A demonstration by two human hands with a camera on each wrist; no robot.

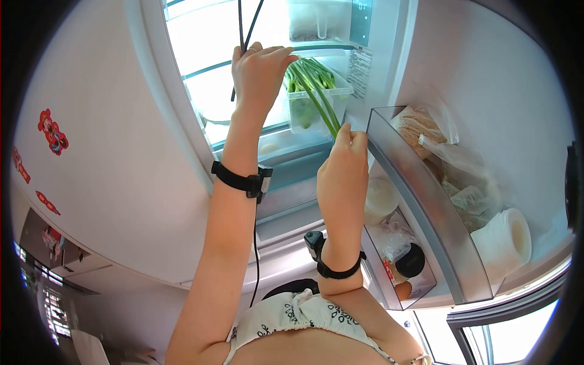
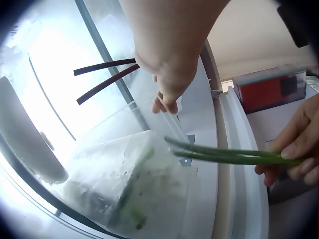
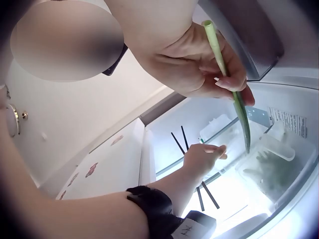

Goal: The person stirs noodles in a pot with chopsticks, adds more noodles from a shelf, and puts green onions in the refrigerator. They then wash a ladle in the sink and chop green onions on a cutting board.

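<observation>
My left hand (image 1: pixel 261 76) holds a pair of dark chopsticks (image 1: pixel 241 27) inside the lit fridge. In the left wrist view, its thumb and fingertips are right at the upper edge of a clear plastic bin (image 2: pixel 94 169). Bunched green onions (image 1: pixel 310 73) lie in that bin in the head view. Lower and to the right, my right hand (image 1: pixel 344 170) pinches a few long green onion stalks (image 1: pixel 328 112) between thumb and fingers. Their free ends point toward the bin; in the right wrist view a pale cut end (image 3: pixel 207 24) sticks out behind the hand.
The fridge door (image 1: pixel 486 79) stands open at right, its shelves (image 1: pixel 420 201) holding bagged food (image 1: pixel 426 131), a white roll (image 1: pixel 505 240) and a dark-lidded jar (image 1: pixel 410 261). Another clear bin (image 1: pixel 319 21) sits on the shelf above. A white panel with red stickers (image 1: pixel 53 132) is at left.
</observation>
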